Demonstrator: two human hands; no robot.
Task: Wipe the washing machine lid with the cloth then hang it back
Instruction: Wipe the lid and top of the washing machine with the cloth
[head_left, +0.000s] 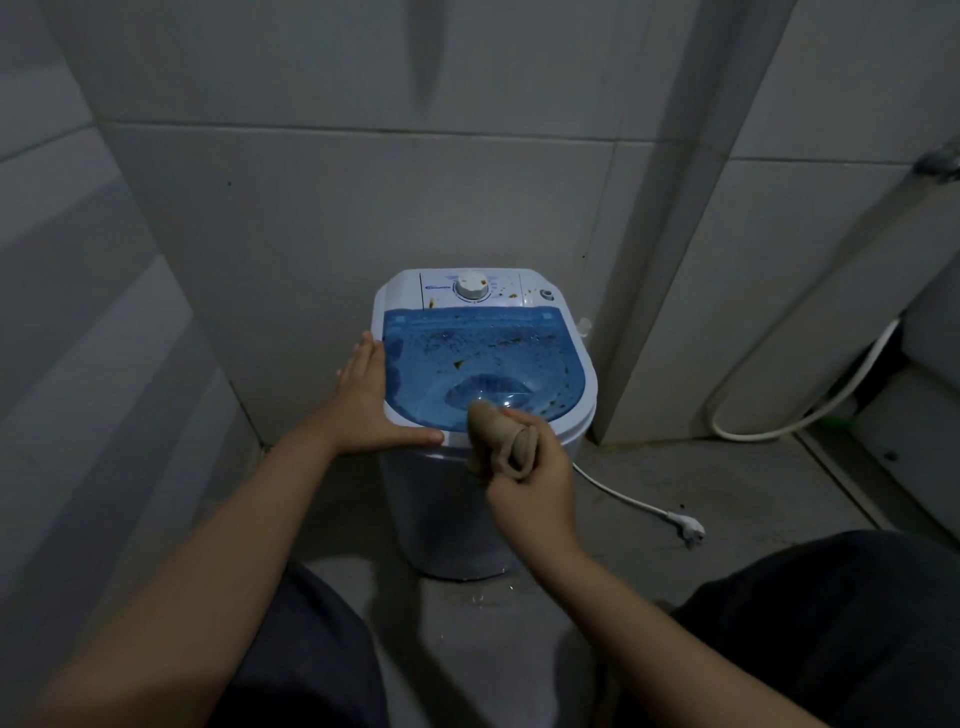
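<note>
Grey tiled walls (363, 208) and a grey floor (675, 483) close in a dim corner where a small white washing machine (441, 519) stands. At its near rim the right hand (535, 483) is closed in a fist around a bunched tan cloth (498, 436), whose top end pokes out above the fingers and touches the near edge of the blue see-through lid (483, 353). Beyond the cloth the lid is flecked with brown spots. Left of the fist, the left hand (369, 400) lies flat and spread, holding nothing, on the machine's left rim, thumb along the front edge. Past the lid sits a white dial (471, 286). Right of the fist, a white cord ends in a plug (685, 530) on the floor, and a white hose (810, 405) loops near the wall
</note>
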